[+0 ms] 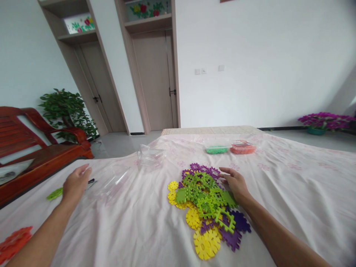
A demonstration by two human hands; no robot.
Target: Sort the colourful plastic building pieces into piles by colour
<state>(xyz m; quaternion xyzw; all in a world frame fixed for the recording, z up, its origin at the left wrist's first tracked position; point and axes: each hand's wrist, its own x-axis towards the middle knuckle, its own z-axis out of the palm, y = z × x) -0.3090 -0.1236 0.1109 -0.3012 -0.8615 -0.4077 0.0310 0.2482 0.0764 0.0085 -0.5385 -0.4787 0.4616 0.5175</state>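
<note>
A heap of interlocking plastic tiles (207, 204) in green, yellow and purple lies on the pale pink cloth (292, 185) in front of me. My right hand (235, 182) rests at the heap's right edge, fingers curled loosely toward the purple tiles; I cannot see anything gripped. My left hand (75, 183) hovers low over the cloth at the left, fingers together and slightly bent, holding nothing. Beside it lie a green tile (55, 193) and a small dark object (91, 181).
Two clear plastic tubs (151, 155) sit on the cloth behind the heap. A green-filled box (216, 149) and a red-filled box (243, 147) stand further back. Orange tiles (13, 241) lie bottom left. A red wooden bench (41, 148) and a potted plant (68, 109) stand left.
</note>
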